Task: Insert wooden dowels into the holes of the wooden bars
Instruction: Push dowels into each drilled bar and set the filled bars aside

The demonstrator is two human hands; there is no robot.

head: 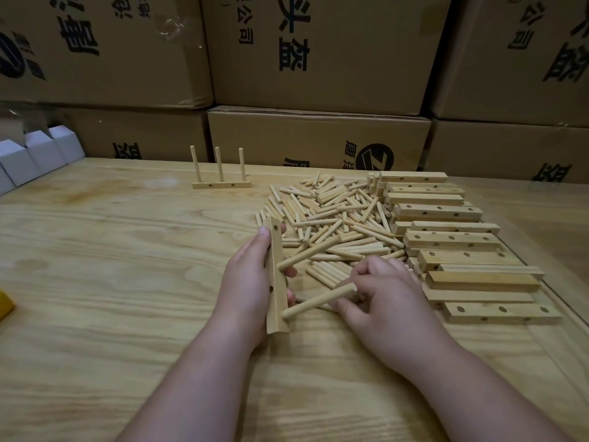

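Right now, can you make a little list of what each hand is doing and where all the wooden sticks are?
left hand: grips pale wooden bar with holes, one dowel already sticking out
right hand: pinches short round wooden dowel at the bar
loose dowel pile: behind hands
empty bars: stacked right
finished three-dowel bar: far table edge

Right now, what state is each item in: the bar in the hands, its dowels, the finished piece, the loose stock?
Left hand: grips the bar.
Bar: held on edge, one dowel seated.
Right hand: pinches second dowel, tip at the bar.
Finished piece: three dowels upright.
Dowel pile: loose.
Spare bars: stacked, holes empty.
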